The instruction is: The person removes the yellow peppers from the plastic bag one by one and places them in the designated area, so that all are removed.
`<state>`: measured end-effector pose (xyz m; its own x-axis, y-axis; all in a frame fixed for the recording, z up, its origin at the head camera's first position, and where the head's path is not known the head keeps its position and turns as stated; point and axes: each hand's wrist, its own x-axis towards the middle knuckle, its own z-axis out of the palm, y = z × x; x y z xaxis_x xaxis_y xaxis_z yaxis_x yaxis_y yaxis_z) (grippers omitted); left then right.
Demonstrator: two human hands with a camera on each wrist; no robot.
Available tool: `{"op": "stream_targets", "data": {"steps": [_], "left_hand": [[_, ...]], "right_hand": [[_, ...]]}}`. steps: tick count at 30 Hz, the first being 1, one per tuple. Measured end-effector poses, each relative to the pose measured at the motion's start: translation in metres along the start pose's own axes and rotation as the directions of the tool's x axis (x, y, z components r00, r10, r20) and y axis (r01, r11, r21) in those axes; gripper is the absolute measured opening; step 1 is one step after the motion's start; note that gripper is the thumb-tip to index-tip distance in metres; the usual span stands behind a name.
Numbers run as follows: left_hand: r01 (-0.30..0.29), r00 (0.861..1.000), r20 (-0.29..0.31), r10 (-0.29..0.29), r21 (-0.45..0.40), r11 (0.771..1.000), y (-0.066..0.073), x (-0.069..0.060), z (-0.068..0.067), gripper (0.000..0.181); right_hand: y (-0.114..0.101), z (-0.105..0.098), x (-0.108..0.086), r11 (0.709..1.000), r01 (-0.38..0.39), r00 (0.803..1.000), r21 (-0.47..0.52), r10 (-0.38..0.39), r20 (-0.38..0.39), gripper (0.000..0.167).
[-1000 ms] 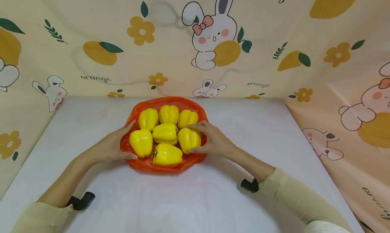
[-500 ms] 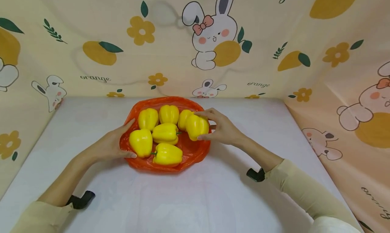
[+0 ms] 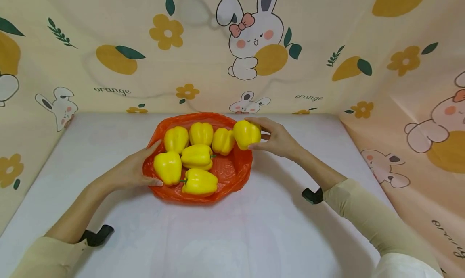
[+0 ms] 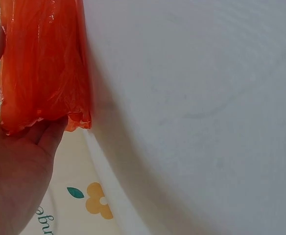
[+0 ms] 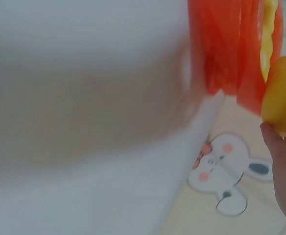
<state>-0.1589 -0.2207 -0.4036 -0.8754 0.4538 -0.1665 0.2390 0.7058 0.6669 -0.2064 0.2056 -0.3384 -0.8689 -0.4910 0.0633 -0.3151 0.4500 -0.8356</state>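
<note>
A red plastic bag (image 3: 232, 169), opened wide like a bowl, sits on the table with several yellow bell peppers (image 3: 197, 157) inside. My left hand (image 3: 131, 169) grips the bag's left side, thumb lapping over the rim; in the left wrist view its other fingers (image 4: 47, 134) go partly out of sight at the red plastic (image 4: 42, 63). At the bag's far right rim, my right hand (image 3: 281, 141) holds one yellow bell pepper (image 3: 247, 134) between thumb and fingers, raised above the rim. That same pepper (image 5: 282, 98) is cut off by the frame edge in the right wrist view.
The white table (image 3: 203, 237) stretches in front of the bag and to both sides. A cream cloth (image 3: 200, 56) printed with rabbits and oranges hangs behind and along the sides. Each forearm carries a black wrist mount (image 3: 98, 235).
My right hand has lifted a bell pepper from the bag's right side and carried it up, away and rightward, baring red plastic there. The left hand stays on the bag.
</note>
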Motion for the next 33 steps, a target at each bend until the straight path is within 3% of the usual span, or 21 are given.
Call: {"op": "stream_targets", "data": {"steps": [5,12,23,33], "left_hand": [[0.009,1.0,-0.01,-0.008,0.015,1.0,-0.001,0.001,-0.002,0.128],[0.01,1.0,-0.02,-0.01,0.01,1.0,-0.004,0.0,-0.003,0.127],[-0.002,1.0,-0.027,0.002,0.007,1.0,-0.008,-0.002,-0.006,0.123],[-0.001,1.0,-0.023,0.001,-0.002,1.0,-0.007,-0.001,-0.003,0.123]], "right_hand": [[0.008,-0.014,0.005,1.0,-0.031,0.999,0.007,0.031,-0.023,0.074],[0.059,-0.03,0.019,0.998,-0.051,0.995,-0.024,0.049,-0.088,0.078],[0.044,-0.045,0.019,0.992,-0.12,0.988,-0.035,0.116,-0.105,0.077],[0.068,-0.058,0.024,0.985,-0.165,0.978,-0.041,0.158,-0.134,0.076]]}}
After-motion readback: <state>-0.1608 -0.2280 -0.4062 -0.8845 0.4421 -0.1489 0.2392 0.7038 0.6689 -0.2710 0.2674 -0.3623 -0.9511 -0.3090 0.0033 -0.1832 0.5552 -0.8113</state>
